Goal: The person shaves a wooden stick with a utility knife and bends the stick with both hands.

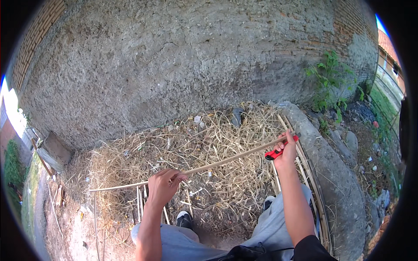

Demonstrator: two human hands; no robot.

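A long, thin bamboo strip slants across in front of me, lower at its left end and rising to the right. My left hand is closed around it left of the middle, thumb and fingers pressed together on the strip. Near the strip's right end, my right hand grips a red and black utility knife. The same fingers press on the strip there, with the knife's front end close against it. Exactly where the blade meets the bamboo is hidden by the fingers.
Pale shavings cover the ground beneath the strip. More long strips lie beside my right leg, along a concrete ledge. A rough wall rises ahead, with a green plant at right. A stone block stands left.
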